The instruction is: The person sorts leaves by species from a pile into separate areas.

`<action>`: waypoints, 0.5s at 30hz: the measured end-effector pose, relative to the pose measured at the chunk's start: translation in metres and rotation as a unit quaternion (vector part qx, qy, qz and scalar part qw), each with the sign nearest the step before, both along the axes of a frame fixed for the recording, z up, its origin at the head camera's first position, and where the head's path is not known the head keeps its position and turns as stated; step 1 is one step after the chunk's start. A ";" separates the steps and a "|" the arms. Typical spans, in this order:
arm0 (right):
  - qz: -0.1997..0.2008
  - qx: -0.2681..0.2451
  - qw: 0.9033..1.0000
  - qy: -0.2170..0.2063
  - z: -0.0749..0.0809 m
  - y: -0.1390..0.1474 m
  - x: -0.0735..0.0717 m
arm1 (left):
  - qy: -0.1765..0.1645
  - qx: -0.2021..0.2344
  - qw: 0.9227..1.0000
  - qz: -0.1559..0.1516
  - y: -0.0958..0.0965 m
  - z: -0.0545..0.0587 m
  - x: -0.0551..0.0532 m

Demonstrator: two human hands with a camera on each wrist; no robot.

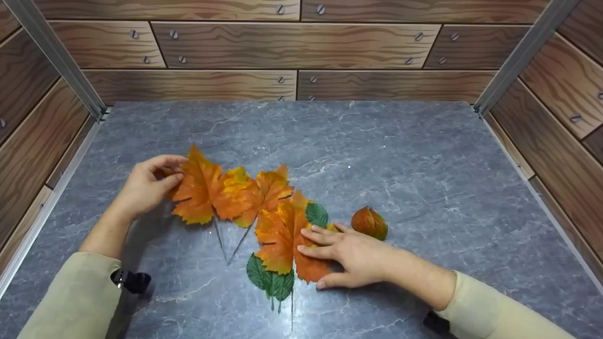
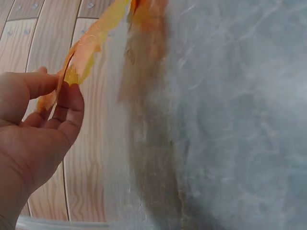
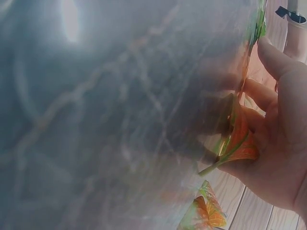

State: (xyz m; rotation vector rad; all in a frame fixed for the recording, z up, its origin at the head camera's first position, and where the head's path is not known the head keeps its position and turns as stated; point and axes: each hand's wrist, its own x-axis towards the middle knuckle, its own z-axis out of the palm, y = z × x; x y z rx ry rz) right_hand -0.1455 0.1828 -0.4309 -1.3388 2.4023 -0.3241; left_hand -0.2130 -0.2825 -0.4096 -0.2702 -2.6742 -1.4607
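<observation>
My left hand (image 1: 150,183) pinches the outer edge of the leftmost orange-yellow artificial maple leaf (image 1: 200,193) between thumb and fingers. In the left wrist view, that leaf (image 2: 79,60) rises from the fingertips. My right hand (image 1: 360,256) rests with spread, fairly straight fingers on the right maple leaf (image 1: 280,235). Between them lies another maple leaf (image 1: 269,190), its thin stem crossing the left leaf's stem. Green leaves (image 1: 273,280) stick out below the right maple leaf. In the right wrist view, an orange lantern-like pod (image 3: 242,143) with a green stem sits by the palm.
An orange-green lantern-like pod (image 1: 370,223) lies just beyond my right wrist. One more green leaf (image 1: 317,214) shows above the right fingers. Grey marbled tabletop (image 1: 424,155) spreads around the leaves, bounded by wood-patterned walls (image 1: 297,44) and metal posts (image 1: 523,56).
</observation>
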 end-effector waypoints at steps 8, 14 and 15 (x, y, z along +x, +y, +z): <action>-0.005 -0.001 1.000 -0.001 0.001 -0.001 0.001 | -0.024 0.018 0.998 0.056 -0.013 0.005 -0.014; -0.002 -0.003 1.000 0.005 0.000 0.000 0.001 | -0.052 -0.026 0.995 0.077 -0.020 0.011 -0.027; -0.002 -0.002 1.000 0.003 0.001 -0.001 0.001 | -0.061 -0.031 0.995 0.078 -0.021 0.013 -0.029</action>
